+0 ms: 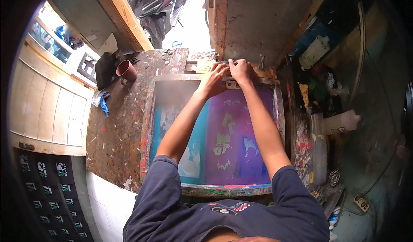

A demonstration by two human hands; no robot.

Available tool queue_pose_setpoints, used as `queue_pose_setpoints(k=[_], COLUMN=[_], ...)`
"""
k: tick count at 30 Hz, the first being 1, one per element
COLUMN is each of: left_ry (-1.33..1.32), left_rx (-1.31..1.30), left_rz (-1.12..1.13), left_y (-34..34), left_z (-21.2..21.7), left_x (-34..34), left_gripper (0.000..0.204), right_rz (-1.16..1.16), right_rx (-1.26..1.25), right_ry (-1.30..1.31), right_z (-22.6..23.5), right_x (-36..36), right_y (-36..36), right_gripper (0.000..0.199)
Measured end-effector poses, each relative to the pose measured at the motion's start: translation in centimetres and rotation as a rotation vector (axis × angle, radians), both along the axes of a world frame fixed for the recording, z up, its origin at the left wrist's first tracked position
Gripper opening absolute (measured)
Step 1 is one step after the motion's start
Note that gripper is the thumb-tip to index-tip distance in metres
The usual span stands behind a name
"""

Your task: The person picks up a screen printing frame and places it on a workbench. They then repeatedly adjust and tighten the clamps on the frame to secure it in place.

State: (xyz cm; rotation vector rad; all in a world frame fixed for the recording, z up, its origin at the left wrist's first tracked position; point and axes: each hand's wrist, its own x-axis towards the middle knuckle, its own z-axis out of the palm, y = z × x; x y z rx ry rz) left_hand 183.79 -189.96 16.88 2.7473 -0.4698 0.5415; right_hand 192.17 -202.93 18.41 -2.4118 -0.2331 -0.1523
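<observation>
A silk-screen printing frame (148,126) lies flat on the worktable, its mesh (221,143) teal on one side and purple on the other, with pale stencil shapes. Both my arms stretch across it to the far edge. There my left hand (211,81) has its fingers bent and drawn together beside my right hand (241,71). The right one is closed, thumb uppermost. Whatever small thing the fingertips grip at the wooden edge is too hidden to name. A metal hinge plate (232,84) shows on the frame's far bar, just below my hands.
On the paint-spattered table (116,134) stand a reddish-brown mug (126,71) and a crumpled blue scrap (104,103). A plastic bottle (342,122) lies among clutter at the right, above a power strip (361,203). Printed black pieces (53,194) hang or lie at lower left. A motorbike (159,10) stands outside the doorway.
</observation>
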Motion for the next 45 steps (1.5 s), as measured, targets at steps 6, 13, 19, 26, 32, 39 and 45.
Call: queue_pose_setpoints(k=[6, 13, 19, 26, 32, 39, 45], left_ry=[-0.025, 0.005, -0.013, -0.017, -0.077, -0.035, -0.083], left_rx=[-0.088, -0.109, -0.045, -0.037, -0.066, -0.051, -0.024], left_rz=[-0.026, 0.0, 0.025, 0.012, 0.0, 0.026, -0.004], left_y=[0.3, 0.2, 0.2, 0.2, 0.3, 0.2, 0.1], left_z=[-1.6, -1.6, -1.9, -1.6, -1.8, -2.0, -1.8], left_x=[0.9, 1.1, 1.1, 1.2, 1.2, 1.2, 0.9], left_gripper=[0.057, 0.05, 0.051, 0.054, 0.049, 0.049, 0.05], right_rz=[0.011, 0.127, 0.128, 0.1, 0.166, -0.109, -0.32], right_rx=[-0.125, -0.117, -0.186, 0.086, 0.04, -0.018, 0.157], right_ry=[-0.107, -0.117, -0.197, -0.036, -0.004, 0.066, 0.025], right_z=[-0.8, -1.1, -1.9, -2.8, -1.9, -2.2, -2.8], right_x=[0.6, 1.8, 2.2, 3.4, 3.4, 3.7, 3.6], right_y=[0.7, -0.1, 0.2, -0.1, -0.6, 0.9, 1.5], right_gripper=[0.044, 0.043, 0.047, 0.047, 0.041, 0.036, 0.038])
